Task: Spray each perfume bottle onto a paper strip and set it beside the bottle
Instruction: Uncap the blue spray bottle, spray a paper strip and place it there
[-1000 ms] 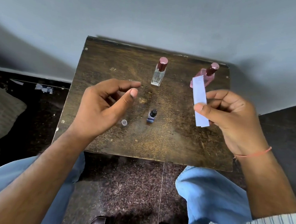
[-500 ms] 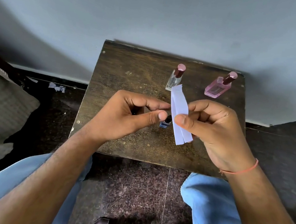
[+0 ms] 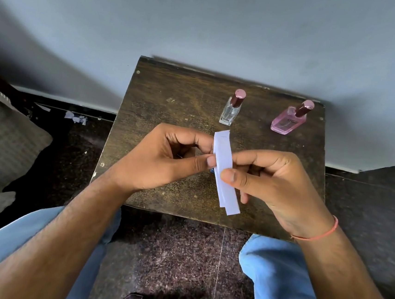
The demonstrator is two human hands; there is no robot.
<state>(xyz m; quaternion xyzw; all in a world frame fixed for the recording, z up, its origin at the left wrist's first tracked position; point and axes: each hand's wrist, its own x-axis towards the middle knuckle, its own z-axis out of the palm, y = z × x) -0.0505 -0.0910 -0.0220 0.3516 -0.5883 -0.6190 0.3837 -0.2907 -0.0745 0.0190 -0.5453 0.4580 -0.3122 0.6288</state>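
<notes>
Both hands meet over the middle of a small dark wooden table (image 3: 168,91). My right hand (image 3: 270,180) pinches a small stack of white paper strips (image 3: 224,161) between thumb and fingers. My left hand (image 3: 166,160) grips the strips' left edge with thumb and forefinger. A clear perfume bottle (image 3: 231,111) with a maroon cap stands at the back centre. To the back right is a pink perfume bottle (image 3: 288,120) with a similar cap. Only a sliver of a small blue bottle (image 3: 212,170) shows behind the strips, between my hands.
The table stands against a grey wall (image 3: 203,29). Dark speckled floor (image 3: 169,255) lies below, with my knees in blue trousers at both sides. A grey cushion (image 3: 2,135) sits at the left, and paper scraps (image 3: 75,117) lie on the floor near the wall.
My right hand carried the strips from the right side to the centre. My left hand came in from the left and took hold of their edge. The small bottle became hidden behind my hands.
</notes>
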